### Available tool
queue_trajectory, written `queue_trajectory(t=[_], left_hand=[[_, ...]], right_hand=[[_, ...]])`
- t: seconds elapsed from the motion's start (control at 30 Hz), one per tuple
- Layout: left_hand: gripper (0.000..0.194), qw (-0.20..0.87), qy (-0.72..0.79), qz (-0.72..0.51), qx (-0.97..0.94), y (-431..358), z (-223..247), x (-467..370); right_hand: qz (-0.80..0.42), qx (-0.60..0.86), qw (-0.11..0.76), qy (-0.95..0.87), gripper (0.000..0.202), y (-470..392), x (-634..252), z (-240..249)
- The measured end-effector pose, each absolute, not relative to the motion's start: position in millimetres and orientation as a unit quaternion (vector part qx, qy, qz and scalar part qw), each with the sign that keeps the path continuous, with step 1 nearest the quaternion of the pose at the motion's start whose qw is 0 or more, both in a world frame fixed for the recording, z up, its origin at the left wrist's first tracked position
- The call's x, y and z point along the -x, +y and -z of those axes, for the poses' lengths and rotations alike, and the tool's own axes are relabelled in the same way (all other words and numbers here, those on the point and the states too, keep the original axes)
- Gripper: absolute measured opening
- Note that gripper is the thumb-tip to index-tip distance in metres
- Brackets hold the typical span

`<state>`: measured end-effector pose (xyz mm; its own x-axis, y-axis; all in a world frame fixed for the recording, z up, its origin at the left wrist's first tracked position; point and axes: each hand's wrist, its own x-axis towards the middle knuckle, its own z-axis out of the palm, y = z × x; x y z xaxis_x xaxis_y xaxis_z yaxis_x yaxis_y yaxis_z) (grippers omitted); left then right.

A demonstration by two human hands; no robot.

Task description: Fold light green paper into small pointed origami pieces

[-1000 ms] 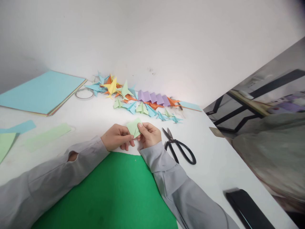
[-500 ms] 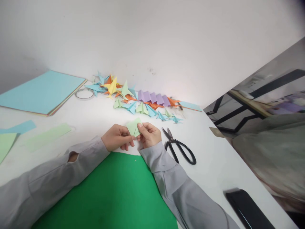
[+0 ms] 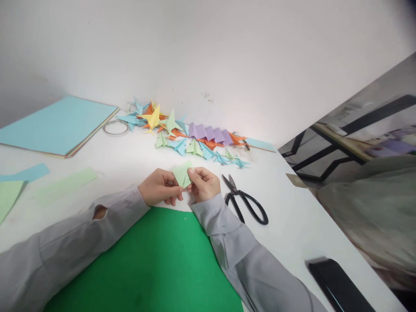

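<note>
Behind the white tabletop (image 3: 286, 225) rises a pale wall (image 3: 208, 52) with a few dark smudges. Near its foot lies a row of folded paper figures (image 3: 153, 117) in yellow, orange, blue and green, with a purple pleated piece (image 3: 209, 133) among them. Closer in, the left hand (image 3: 159, 186) and right hand (image 3: 205, 184) hold a small light green folded paper (image 3: 180, 172) between them, just beyond the edge of a green sheet (image 3: 156, 260). Each grip is clamped on this paper: the left pinches its lower left side, the right thumb presses its right side. Black-handled scissors (image 3: 251, 207) lie spread beside the right hand. Farther left rest a tape roll (image 3: 116, 134) and a blue-topped paper stack (image 3: 61, 125).
</note>
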<state>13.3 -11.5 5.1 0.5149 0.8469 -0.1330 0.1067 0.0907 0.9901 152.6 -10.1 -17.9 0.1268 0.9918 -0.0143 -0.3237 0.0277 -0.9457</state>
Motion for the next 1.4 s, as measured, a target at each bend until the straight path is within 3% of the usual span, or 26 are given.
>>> queue_trajectory(t=[0.33,1.4], left_hand=[[0.023,0.59,0.42,-0.328,-0.607,-11.8,-5.2,-17.4],[0.03,0.62,0.408,-0.308,-0.596,-8.5,-3.9,-12.3]], right_hand=[[-0.504,0.459,0.588,-0.436,0.029,-16.5,-148.7,12.6],[-0.538,0.456,0.576,-0.414,0.028,-18.4,-150.0,10.8]])
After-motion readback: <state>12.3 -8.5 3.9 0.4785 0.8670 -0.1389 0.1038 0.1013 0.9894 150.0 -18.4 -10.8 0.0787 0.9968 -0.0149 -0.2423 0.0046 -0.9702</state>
